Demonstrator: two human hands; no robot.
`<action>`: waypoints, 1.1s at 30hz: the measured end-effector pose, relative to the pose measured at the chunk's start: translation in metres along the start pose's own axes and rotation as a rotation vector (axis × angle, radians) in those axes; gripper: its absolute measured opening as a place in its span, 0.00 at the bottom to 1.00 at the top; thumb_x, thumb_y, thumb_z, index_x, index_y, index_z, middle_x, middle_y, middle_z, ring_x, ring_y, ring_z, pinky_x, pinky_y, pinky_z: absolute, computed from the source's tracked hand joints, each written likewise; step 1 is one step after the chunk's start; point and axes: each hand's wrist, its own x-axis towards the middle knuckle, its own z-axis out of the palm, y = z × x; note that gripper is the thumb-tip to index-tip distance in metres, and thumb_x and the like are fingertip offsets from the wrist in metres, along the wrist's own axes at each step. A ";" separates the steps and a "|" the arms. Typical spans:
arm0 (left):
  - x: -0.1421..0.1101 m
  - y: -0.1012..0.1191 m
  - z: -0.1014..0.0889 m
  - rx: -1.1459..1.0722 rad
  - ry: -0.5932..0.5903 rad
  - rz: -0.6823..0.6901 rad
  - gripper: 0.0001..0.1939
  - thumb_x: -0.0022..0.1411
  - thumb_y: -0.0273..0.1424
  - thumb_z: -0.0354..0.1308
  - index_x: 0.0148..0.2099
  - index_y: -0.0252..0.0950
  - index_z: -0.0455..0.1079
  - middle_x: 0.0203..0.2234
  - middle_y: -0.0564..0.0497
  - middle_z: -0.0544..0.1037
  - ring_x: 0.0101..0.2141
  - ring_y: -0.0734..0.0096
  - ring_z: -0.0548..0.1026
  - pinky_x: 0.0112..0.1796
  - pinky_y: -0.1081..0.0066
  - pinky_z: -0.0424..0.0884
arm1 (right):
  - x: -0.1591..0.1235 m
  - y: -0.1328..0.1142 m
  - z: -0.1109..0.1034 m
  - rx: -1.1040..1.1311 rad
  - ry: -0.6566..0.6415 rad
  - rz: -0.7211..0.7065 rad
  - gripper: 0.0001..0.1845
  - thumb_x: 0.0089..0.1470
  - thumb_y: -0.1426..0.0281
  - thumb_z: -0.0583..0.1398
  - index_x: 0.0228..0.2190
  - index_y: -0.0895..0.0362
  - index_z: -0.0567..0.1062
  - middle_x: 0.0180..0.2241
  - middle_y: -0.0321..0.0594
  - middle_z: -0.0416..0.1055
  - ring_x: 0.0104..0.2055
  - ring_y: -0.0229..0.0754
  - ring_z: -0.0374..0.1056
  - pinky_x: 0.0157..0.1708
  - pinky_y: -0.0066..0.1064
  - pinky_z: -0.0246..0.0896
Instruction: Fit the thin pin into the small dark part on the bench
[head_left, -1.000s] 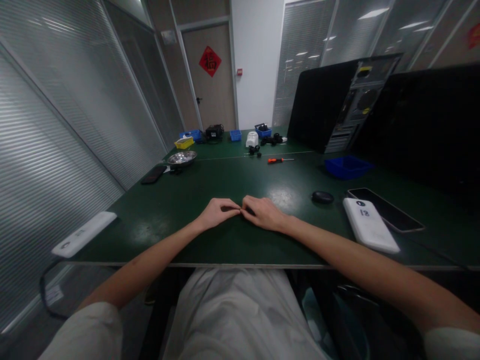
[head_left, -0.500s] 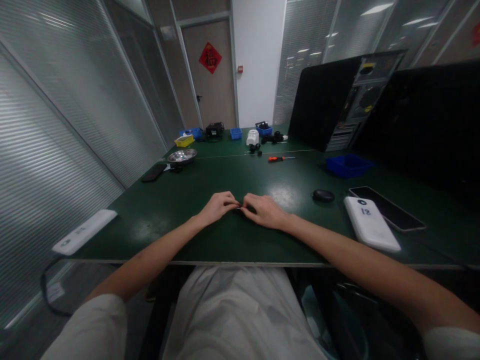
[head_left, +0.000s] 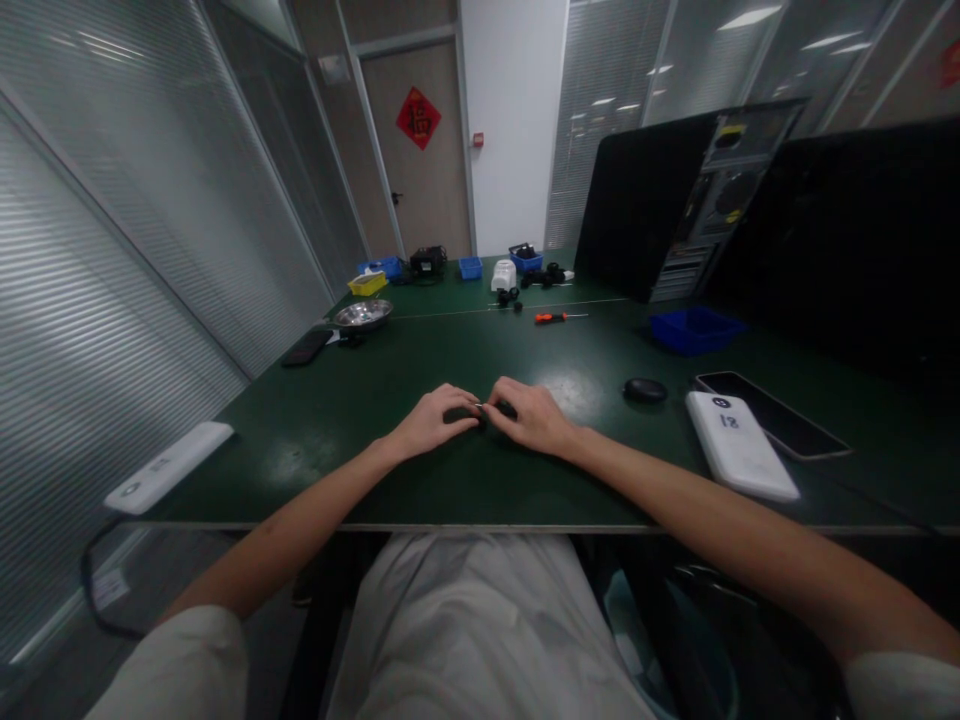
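Observation:
My left hand (head_left: 435, 420) and my right hand (head_left: 529, 415) rest together on the dark green table (head_left: 465, 480), fingertips meeting in the middle. Both hands are curled into a pinch around a small dark object (head_left: 480, 410) between them; it is too small and dim to name. A thin pale line shows where the fingertips meet. Both forearms stretch from the near table edge.
A black mouse (head_left: 645, 390), a white power bank (head_left: 739, 445) and a dark phone (head_left: 772, 415) lie to the right. A blue tray (head_left: 694, 330) and a computer tower (head_left: 675, 200) stand beyond. A red-handled screwdriver (head_left: 559, 317), a metal bowl (head_left: 364, 315) and a white strip (head_left: 169, 465) are also here.
Both hands have shifted slightly farther from me and a little more of the dark object shows between the fingers. Nothing else on the table moved.

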 end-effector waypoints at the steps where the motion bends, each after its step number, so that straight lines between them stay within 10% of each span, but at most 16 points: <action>1: 0.000 -0.001 0.000 0.001 -0.010 -0.023 0.11 0.68 0.35 0.60 0.48 0.37 0.78 0.48 0.44 0.79 0.49 0.60 0.74 0.52 0.62 0.69 | 0.000 0.000 0.000 0.000 -0.004 0.005 0.09 0.67 0.63 0.55 0.38 0.55 0.71 0.37 0.40 0.71 0.34 0.39 0.65 0.31 0.29 0.51; 10: -0.010 -0.033 -0.028 0.020 -0.045 -0.153 0.14 0.69 0.36 0.58 0.52 0.39 0.78 0.46 0.46 0.80 0.45 0.63 0.78 0.47 0.67 0.71 | 0.000 0.000 -0.003 0.003 -0.021 0.004 0.10 0.67 0.63 0.55 0.38 0.56 0.70 0.38 0.40 0.71 0.34 0.38 0.65 0.32 0.29 0.51; 20: -0.123 -0.172 -0.166 0.610 0.319 -0.806 0.15 0.65 0.29 0.59 0.51 0.31 0.79 0.47 0.42 0.80 0.48 0.56 0.76 0.51 0.67 0.67 | 0.001 0.005 -0.001 0.008 -0.084 0.044 0.08 0.66 0.64 0.57 0.38 0.56 0.71 0.38 0.39 0.72 0.32 0.37 0.64 0.31 0.28 0.50; 25: -0.163 -0.178 -0.193 0.794 0.295 -0.915 0.15 0.65 0.24 0.57 0.51 0.24 0.78 0.45 0.42 0.79 0.47 0.59 0.73 0.51 0.69 0.64 | 0.001 0.004 0.002 -0.004 -0.081 0.051 0.08 0.66 0.63 0.57 0.38 0.55 0.71 0.38 0.38 0.72 0.33 0.37 0.64 0.32 0.29 0.51; 33: -0.161 -0.172 -0.193 0.874 0.267 -0.963 0.17 0.65 0.24 0.55 0.52 0.24 0.78 0.39 0.42 0.76 0.40 0.62 0.71 0.42 0.74 0.62 | 0.002 0.003 0.001 -0.009 -0.098 0.045 0.08 0.66 0.63 0.57 0.38 0.55 0.71 0.38 0.39 0.72 0.33 0.37 0.65 0.32 0.28 0.51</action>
